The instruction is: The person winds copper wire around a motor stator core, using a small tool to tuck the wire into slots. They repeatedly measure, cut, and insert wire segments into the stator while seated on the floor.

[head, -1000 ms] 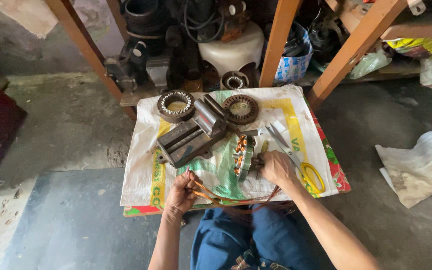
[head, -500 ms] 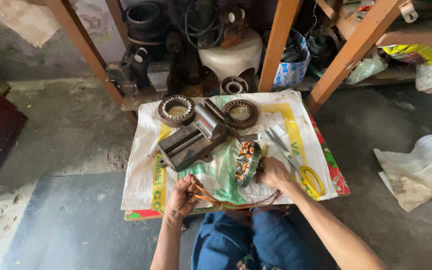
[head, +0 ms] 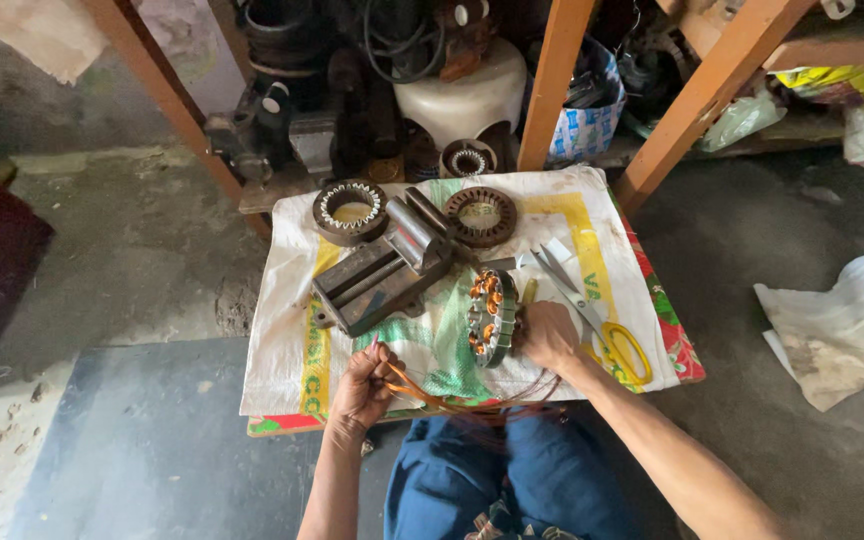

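Standing on edge on the worktop [head: 282, 390], a wound stator [head: 492, 316] is clenched by the right hand [head: 548, 335], while copper wire [head: 422, 390] is pinched in the left hand [head: 364, 385] fingers.

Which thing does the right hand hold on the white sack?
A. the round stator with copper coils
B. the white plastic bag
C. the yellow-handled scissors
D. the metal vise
A: the right hand grips the stator, standing on edge, while the scissors lie untouched beside it.

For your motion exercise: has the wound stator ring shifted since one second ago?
Yes. The right hand has tipped the wound stator upright on edge, closer to the vise.
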